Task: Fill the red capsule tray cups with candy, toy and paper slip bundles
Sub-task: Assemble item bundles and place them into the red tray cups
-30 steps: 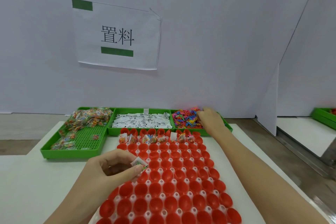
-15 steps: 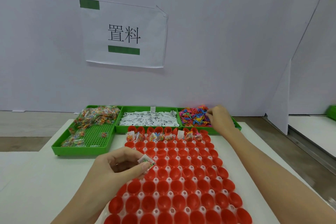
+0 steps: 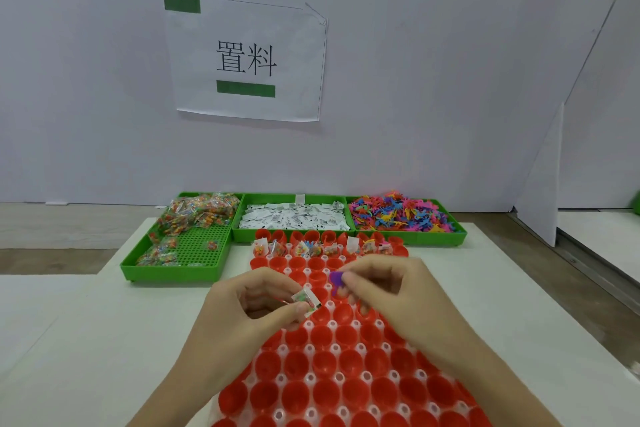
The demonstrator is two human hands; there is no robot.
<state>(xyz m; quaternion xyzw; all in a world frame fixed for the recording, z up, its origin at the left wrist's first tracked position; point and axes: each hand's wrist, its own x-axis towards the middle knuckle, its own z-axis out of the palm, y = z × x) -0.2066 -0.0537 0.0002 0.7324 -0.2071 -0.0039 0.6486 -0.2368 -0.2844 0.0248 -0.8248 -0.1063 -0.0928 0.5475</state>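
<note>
**Bundle coming together over the red tray**

Over the middle of the red capsule tray, both my hands meet. My left hand has its fingers curled narrow round a candy packet with what looks like a white paper slip against it, pinched between thumb and forefinger. My right hand pinches a small purple toy at its fingertips, just beside the packet at about 1 o'clock from it.

Filled cups run along the far row of the tray at 12 o'clock; every nearer cup I can see stands bare, so I judge the job barely begun.

Beyond the tray, 3 green bins sit on the desk: the candy bin at 10 o'clock, the slip bin at 12, the toy bin at 1.

Handling, as I judge it: all 3 pieces are very light. The packet is a slick, crinkly film that can slide out of a loose pinch, so I should hold it across its flat faces near the edge. The slip is thin and will bend or flutter; trapping it flat against the packet is safest. The toy looks soft and rubbery, with thin limbs that may snag, so its body is the place to hold it.
</note>
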